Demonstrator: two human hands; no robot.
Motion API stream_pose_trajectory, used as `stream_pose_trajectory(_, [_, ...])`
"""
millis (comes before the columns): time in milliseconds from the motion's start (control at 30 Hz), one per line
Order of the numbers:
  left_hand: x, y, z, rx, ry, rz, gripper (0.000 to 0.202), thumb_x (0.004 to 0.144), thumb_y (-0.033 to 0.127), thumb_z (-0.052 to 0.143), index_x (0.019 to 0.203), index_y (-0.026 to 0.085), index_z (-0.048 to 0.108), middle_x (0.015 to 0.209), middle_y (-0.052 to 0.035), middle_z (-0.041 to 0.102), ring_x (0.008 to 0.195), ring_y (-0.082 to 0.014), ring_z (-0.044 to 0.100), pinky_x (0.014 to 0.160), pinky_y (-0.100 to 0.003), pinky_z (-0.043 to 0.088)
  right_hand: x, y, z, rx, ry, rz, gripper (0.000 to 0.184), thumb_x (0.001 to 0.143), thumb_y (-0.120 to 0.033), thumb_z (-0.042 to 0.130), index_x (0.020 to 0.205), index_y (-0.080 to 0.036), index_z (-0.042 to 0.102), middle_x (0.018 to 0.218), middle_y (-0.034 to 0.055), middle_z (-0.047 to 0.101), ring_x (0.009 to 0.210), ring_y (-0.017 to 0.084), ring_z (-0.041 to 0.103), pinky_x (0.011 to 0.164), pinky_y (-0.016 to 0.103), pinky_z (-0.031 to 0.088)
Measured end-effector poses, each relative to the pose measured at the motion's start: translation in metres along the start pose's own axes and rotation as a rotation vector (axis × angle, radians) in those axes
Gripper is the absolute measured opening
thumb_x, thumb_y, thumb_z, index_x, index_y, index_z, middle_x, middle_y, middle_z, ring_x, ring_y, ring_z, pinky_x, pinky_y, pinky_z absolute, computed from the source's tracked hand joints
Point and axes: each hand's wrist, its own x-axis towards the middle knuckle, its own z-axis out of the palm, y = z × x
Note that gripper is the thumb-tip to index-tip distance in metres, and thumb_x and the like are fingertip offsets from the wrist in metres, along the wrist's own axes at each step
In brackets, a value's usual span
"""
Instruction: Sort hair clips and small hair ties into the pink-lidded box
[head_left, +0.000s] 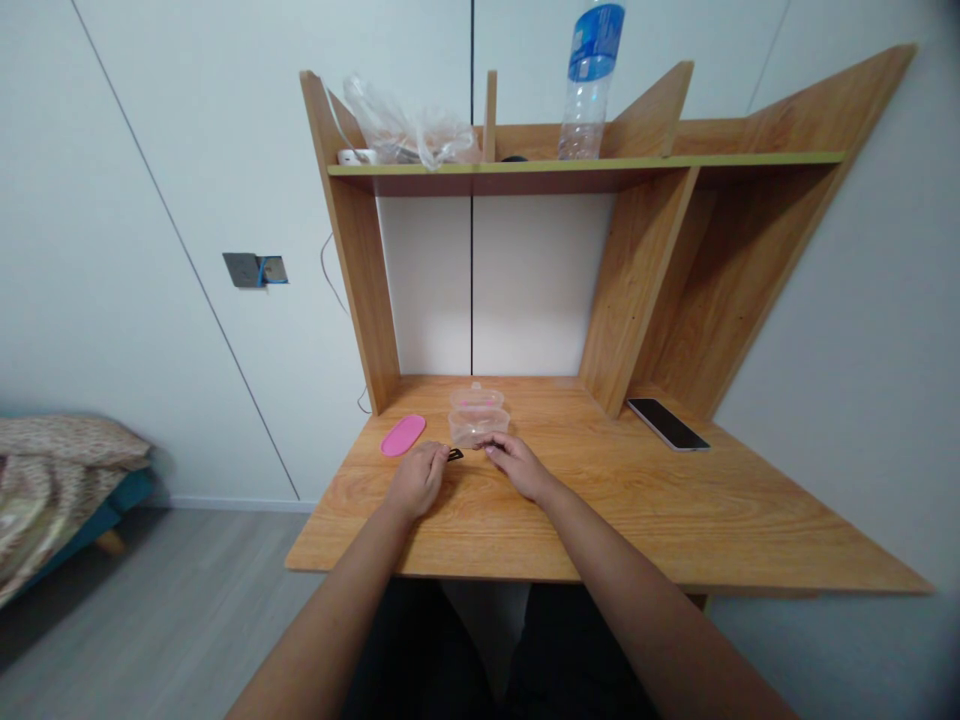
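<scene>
My left hand [420, 478] is closed in a pinch on a small black clip [455, 455], which looks like a hair clip and sticks out past the fingertips to the right. My right hand [517, 464] has thumb and fingers pressed together at the front of a clear plastic box [466, 424]; what they hold, if anything, is too small to make out. The box stands on the desk with its clear lid [477, 399] tipped back, and a little pink shows at the lid. Left of the box lies a pink oval tray or lid [403, 436], close to my left hand.
The wooden desk [600, 520] carries a raised shelf [525, 178]. A phone [667, 424] lies at the right. On the shelf are a plastic bottle [589, 100], a crumpled clear bag [420, 130] and a white plug-like block [357, 157]. A bed [60, 480] stands at the left.
</scene>
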Motion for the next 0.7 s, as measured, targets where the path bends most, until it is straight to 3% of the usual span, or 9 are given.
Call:
stream_pose_trajectory(133, [0.001, 0.001, 0.0, -0.008, 0.011, -0.001, 0.046, 0.105, 0.035, 0.03, 0.07, 0.02, 0.054, 0.068, -0.004, 0.058, 0.067, -0.0185, 0.055, 0.064, -0.03, 0.038, 0.0, 0.003, -0.002, 0.004, -0.003, 0.001, 0.029, 0.098, -0.042, 0.057, 0.111, -0.017, 0.065, 0.097, 0.0041, 0.067, 0.08, 0.016, 0.065, 0.071, 0.031, 0.055])
stream_pose_trajectory(267, [0.001, 0.005, -0.002, -0.027, -0.002, 0.01, 0.044, 0.105, 0.035, 0.032, 0.071, 0.019, 0.055, 0.07, -0.0037, 0.059, 0.069, -0.0179, 0.055, 0.066, -0.03, 0.039, 0.002, 0.012, -0.004, 0.01, -0.001, 0.019, 0.031, 0.098, -0.036, 0.06, 0.122, -0.016, 0.06, 0.12, 0.0088, 0.063, 0.101, 0.022, 0.065, 0.085, 0.042, 0.057])
stream_pose_trajectory(700, [0.002, 0.0, 0.0, -0.066, 0.019, -0.04, 0.042, 0.105, 0.035, 0.03, 0.07, 0.02, 0.048, 0.069, -0.0024, 0.054, 0.067, -0.0185, 0.052, 0.067, -0.031, 0.037, 0.007, 0.018, -0.002, 0.072, -0.007, 0.051, 0.034, 0.097, -0.035, 0.061, 0.125, -0.016, 0.058, 0.124, 0.0094, 0.061, 0.104, 0.023, 0.064, 0.087, 0.043, 0.057])
